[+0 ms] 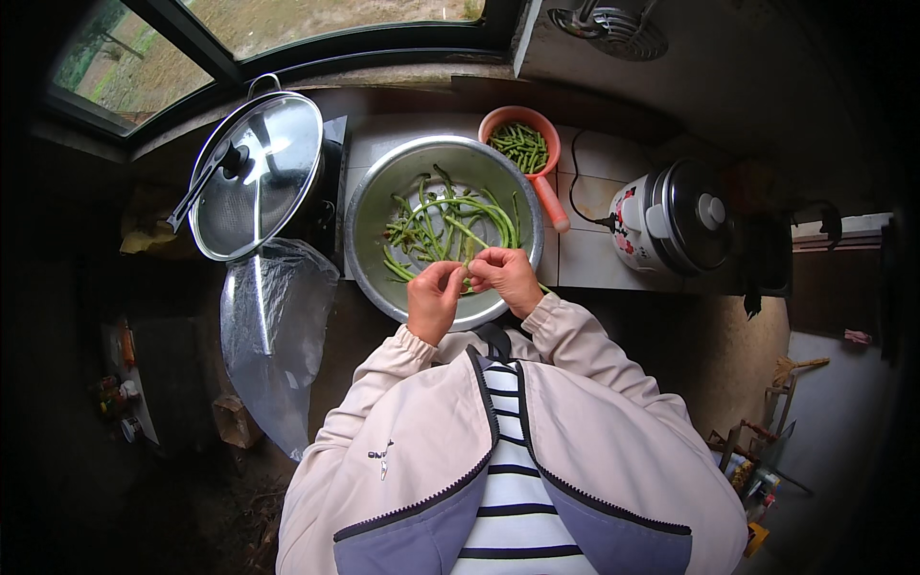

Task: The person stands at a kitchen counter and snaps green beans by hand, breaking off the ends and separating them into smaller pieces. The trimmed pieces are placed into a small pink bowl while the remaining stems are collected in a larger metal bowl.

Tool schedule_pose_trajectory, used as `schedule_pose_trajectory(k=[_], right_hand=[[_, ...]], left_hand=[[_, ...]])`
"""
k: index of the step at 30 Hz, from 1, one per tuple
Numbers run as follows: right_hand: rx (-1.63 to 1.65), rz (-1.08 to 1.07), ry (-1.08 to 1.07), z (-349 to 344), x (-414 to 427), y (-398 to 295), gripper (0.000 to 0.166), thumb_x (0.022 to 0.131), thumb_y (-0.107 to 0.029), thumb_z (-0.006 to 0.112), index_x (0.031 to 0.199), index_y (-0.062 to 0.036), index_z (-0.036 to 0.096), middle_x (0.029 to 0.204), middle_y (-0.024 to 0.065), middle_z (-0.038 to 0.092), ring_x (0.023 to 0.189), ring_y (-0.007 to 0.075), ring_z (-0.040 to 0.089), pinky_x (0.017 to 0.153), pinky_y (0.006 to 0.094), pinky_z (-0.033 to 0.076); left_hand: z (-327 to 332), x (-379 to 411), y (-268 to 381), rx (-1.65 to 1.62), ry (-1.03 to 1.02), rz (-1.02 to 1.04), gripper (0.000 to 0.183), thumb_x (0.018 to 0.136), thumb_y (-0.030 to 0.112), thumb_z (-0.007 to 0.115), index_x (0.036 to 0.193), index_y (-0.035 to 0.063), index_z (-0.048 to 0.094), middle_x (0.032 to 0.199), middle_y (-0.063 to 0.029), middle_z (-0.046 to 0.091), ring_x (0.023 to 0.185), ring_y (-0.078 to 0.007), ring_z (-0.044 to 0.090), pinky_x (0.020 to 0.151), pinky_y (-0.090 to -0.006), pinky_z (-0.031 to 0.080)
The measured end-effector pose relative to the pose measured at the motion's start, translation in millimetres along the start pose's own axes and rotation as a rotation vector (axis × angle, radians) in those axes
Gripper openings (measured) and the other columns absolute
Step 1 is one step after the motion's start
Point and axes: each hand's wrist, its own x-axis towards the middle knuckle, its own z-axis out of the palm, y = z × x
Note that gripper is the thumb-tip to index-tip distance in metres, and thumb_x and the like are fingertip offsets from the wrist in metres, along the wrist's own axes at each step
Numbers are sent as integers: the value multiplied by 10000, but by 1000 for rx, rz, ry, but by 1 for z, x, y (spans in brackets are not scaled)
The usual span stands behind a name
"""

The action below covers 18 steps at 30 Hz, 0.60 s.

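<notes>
Over the near side of a wide metal basin (364,273), my left hand (435,298) and my right hand (509,277) meet with fingertips almost touching. Pinched between them is a green long bean (468,253). A thin green end sticks out past my right wrist. Inside the basin lie more long beans (496,210), some whole and some in shorter lengths. Behind the basin to the right, an orange plastic ladle (552,205) holds cut bean pieces (519,147). My fingers partly cover the held bean.
To the left stands a wok with a glass lid (287,172). A clear plastic bag (277,316) hangs below it at the counter edge. A rice cooker (665,223) with a black cord sits right on the tiled counter (586,266). A window (323,29) runs along the back.
</notes>
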Motion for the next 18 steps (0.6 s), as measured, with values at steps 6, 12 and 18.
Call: schedule_pose_trajectory(k=[6, 12, 18], right_hand=[[40, 4, 53, 6, -2, 1, 103, 871, -105, 681, 849, -4, 673, 755, 41, 674, 627, 96, 636, 609, 228, 539], [34, 17, 53, 6, -3, 3, 104, 873, -111, 671, 854, -9, 677, 748, 36, 672, 629, 93, 635, 617, 226, 540], [39, 24, 19, 2, -4, 5, 118, 885, -123, 681, 909, -7, 670, 781, 36, 666, 662, 97, 629, 654, 228, 540]], left_hand=[[-1, 1, -3, 53, 7, 31, 174, 930, 123, 658, 975, -42, 690, 747, -66, 700, 653, -113, 669, 582, -239, 526], [-4, 3, -14, -238, -88, -146, 215, 954, 143, 630, 976, -66, 673, 761, -65, 684, 639, -116, 643, 574, -242, 521], [-6, 3, -18, -436, -141, -237, 245, 975, 179, 610, 1007, -58, 661, 840, -71, 680, 680, -115, 632, 598, -237, 518]])
